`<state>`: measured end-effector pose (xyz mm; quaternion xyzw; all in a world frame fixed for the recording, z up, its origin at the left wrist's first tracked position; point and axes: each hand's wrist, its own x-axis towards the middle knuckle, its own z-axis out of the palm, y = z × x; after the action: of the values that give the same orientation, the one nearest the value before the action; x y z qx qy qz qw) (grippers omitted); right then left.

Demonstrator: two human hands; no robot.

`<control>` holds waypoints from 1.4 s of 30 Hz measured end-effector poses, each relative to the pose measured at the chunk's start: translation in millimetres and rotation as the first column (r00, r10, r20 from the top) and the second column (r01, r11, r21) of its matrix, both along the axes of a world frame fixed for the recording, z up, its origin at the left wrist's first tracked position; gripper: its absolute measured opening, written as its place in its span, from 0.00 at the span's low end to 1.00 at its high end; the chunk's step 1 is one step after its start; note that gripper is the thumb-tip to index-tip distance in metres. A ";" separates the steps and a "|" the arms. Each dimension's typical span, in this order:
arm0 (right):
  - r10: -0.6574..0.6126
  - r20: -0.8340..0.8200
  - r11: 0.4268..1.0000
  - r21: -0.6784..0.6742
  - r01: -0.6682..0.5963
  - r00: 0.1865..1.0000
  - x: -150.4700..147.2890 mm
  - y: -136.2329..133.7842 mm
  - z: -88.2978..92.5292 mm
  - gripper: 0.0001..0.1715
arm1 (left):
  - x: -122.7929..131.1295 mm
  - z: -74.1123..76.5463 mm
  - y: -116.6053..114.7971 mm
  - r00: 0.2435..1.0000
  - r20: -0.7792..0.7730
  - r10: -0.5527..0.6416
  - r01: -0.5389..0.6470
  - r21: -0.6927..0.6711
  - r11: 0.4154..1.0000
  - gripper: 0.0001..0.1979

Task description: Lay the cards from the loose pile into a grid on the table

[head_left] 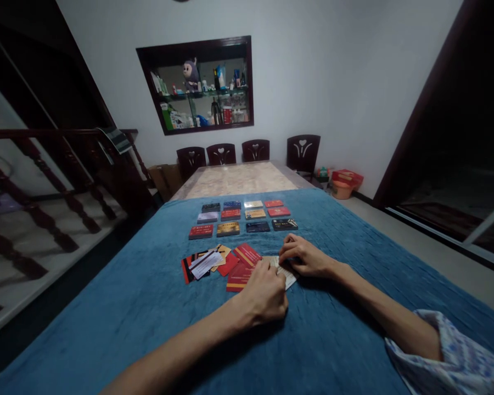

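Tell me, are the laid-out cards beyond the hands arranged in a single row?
No, the laid-out cards form three rows of four on the blue cloth.

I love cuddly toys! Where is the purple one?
In the head view, the purple cuddly toy sits on the top shelf of the wall niche, left of centre, beside the bottles and above the chairs.

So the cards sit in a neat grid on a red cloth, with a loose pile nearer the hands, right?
Not quite. The head view shows the cloth is blue, not red. The rest holds: the grid lies farther out, and the loose pile lies nearer, beside the left hand and right hand.
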<state>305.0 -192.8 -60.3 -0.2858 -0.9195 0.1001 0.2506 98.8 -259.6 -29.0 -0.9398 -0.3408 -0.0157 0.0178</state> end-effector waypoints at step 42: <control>-0.247 -0.176 0.960 0.087 0.265 0.953 -1.5 4.0 -13.6 0.18 | -25.1 -2.1 50.5 0.964 0.236 0.126 -0.158 0.118 0.980 0.21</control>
<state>303.6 -188.8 -73.8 -0.3792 -0.8551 0.0393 0.3514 73.7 -209.1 -31.1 -0.9015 -0.4053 -0.1449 0.0438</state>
